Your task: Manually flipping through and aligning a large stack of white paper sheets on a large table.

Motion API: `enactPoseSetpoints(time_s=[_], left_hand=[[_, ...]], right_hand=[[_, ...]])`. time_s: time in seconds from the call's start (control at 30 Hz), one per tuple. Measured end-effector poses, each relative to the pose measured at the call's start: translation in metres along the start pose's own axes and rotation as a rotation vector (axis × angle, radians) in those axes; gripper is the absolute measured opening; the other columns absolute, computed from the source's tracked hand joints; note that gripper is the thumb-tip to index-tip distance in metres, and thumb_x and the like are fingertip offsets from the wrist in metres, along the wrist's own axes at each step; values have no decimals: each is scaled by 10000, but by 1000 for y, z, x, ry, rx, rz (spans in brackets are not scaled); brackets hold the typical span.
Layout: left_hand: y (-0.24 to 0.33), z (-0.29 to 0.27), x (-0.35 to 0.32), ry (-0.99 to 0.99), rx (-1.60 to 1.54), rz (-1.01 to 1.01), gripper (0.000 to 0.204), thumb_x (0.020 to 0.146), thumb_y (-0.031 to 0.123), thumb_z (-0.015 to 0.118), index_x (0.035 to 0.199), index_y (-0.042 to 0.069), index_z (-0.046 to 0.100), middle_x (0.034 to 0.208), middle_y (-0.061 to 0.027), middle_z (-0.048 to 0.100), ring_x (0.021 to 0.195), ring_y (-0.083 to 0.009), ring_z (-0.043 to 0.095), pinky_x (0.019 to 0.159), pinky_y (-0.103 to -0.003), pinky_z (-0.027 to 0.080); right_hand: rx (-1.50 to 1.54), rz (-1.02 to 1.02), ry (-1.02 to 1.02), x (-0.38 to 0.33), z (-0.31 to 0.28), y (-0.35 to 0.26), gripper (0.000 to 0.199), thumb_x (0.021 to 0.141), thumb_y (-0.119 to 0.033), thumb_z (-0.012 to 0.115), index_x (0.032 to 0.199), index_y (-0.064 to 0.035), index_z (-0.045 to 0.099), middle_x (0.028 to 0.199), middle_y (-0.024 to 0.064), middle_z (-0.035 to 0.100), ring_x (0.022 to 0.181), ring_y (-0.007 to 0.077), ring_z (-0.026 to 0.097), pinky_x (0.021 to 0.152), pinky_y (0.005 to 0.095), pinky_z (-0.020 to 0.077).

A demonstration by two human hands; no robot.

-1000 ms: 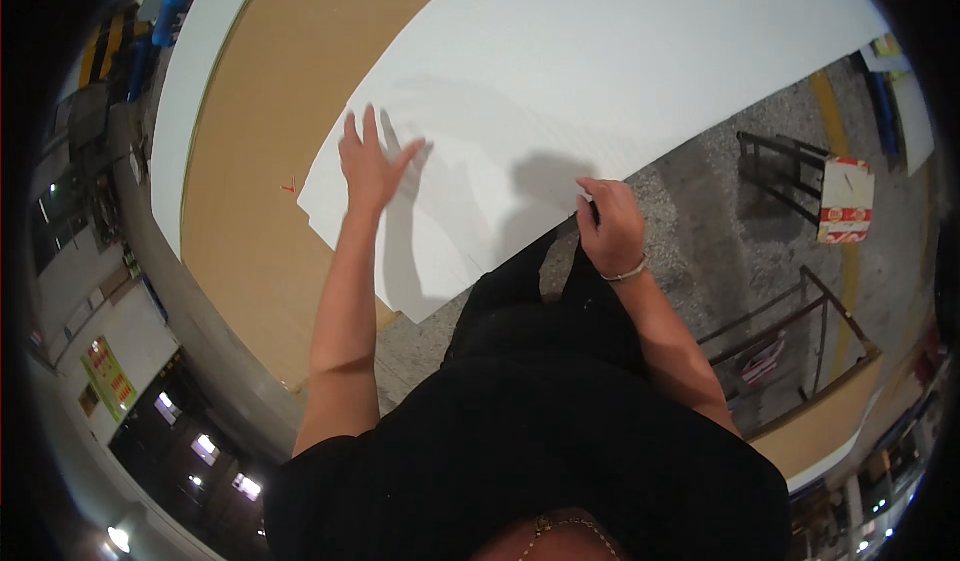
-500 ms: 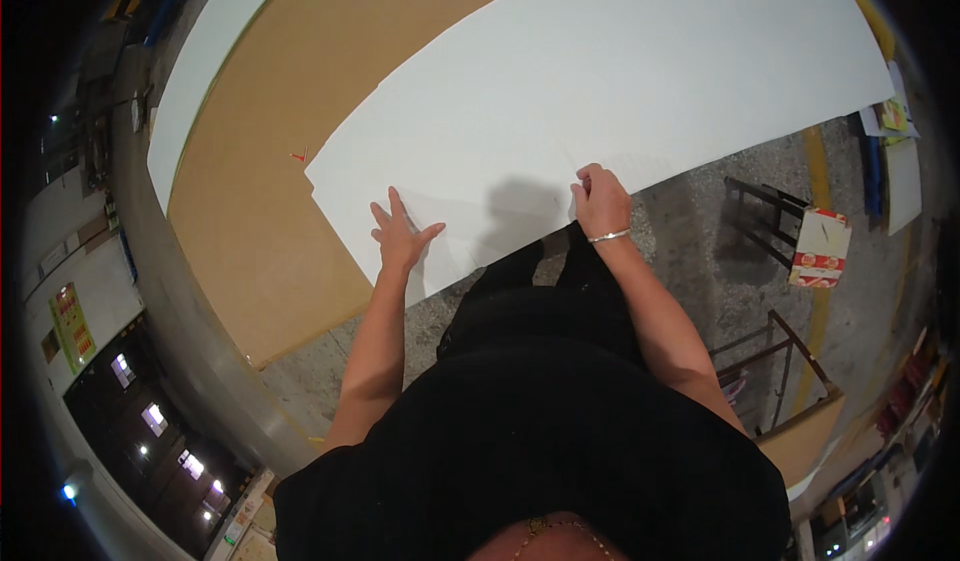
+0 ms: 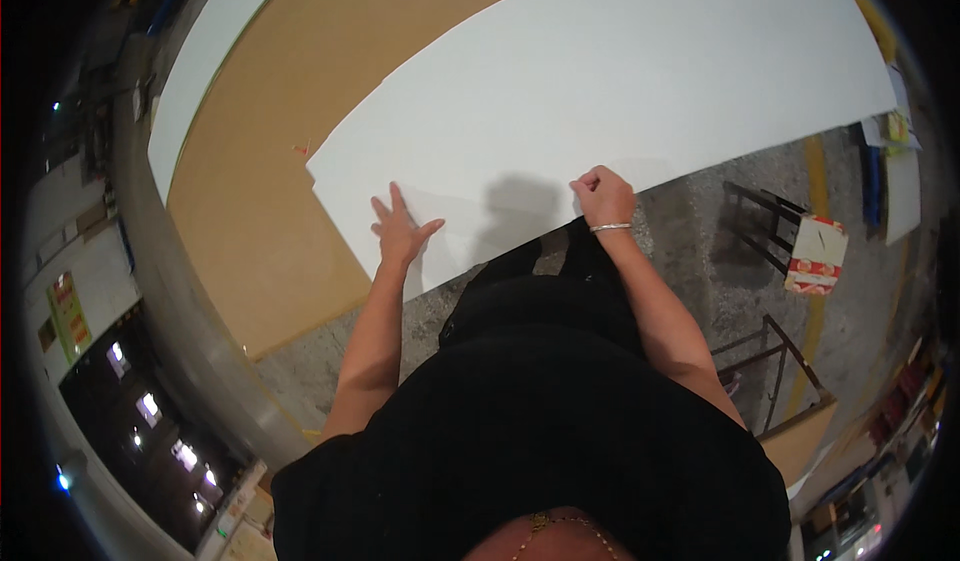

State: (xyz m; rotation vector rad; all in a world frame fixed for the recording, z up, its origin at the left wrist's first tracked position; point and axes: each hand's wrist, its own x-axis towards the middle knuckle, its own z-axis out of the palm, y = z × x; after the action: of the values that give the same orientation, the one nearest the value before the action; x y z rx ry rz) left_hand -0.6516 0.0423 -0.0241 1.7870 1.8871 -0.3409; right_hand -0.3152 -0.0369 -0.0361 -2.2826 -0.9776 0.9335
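A large white sheet (image 3: 650, 71) lies over a brown board (image 3: 260, 161), its near edge running by my waist. Flat on the sheet's near left part rests my left hand (image 3: 400, 231), its fingers spread and nothing held. My right hand (image 3: 607, 199), with a bracelet at the wrist, is over the sheet's near edge further right. Its fingers are curled and pinched together; whatever they hold, if anything, is too small or hidden to name. A small red mark or object (image 3: 301, 149) is on the brown board beside the sheet's left corner.
To the right stands a dark-framed stool (image 3: 817, 253) with a cardboard-covered top. Nearer me on that side is a rusty metal frame (image 3: 800, 361). Another white sheet (image 3: 185, 91) shows at the far left. Concrete floor (image 3: 680, 251) lies between the table and the stool.
My right hand's fingers have curled in more and the hand has shifted very slightly. My left hand stays pressed on the sheet. The whole view has tilted a little.
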Motion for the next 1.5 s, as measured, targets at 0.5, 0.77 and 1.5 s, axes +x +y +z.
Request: enactPoseSetpoints(time_s=[0.5, 0.77, 1.5], left_hand=[[-13, -22, 23, 20, 16, -47, 1041, 706, 561, 713, 1489, 150, 163, 1517, -263, 77, 1333, -503, 222, 1019, -561, 350], [58, -63, 121, 279, -94, 485, 789, 858, 529, 563, 1396, -9, 355, 1435, -247, 347, 1356, -357, 295, 1107, -427, 266], [394, -52, 248, 198, 57, 614, 575, 916, 494, 394, 963, -4, 677, 944, -276, 638, 967, -426, 598, 866, -472, 453]], right_hand=[[-74, -253, 74, 7, -6, 7, 211, 821, -262, 667, 846, -54, 645, 724, 80, 648, 648, 196, 617, 635, 310, 487], [441, 38, 447, -22, -40, 69, 176, 921, -190, 553, 887, -24, 600, 716, 23, 584, 633, 116, 532, 609, 278, 454], [1900, 907, 499, 88, -24, 89, 530, 949, -381, 293, 1217, 13, 524, 1240, 155, 564, 1084, 267, 582, 885, 399, 484]])
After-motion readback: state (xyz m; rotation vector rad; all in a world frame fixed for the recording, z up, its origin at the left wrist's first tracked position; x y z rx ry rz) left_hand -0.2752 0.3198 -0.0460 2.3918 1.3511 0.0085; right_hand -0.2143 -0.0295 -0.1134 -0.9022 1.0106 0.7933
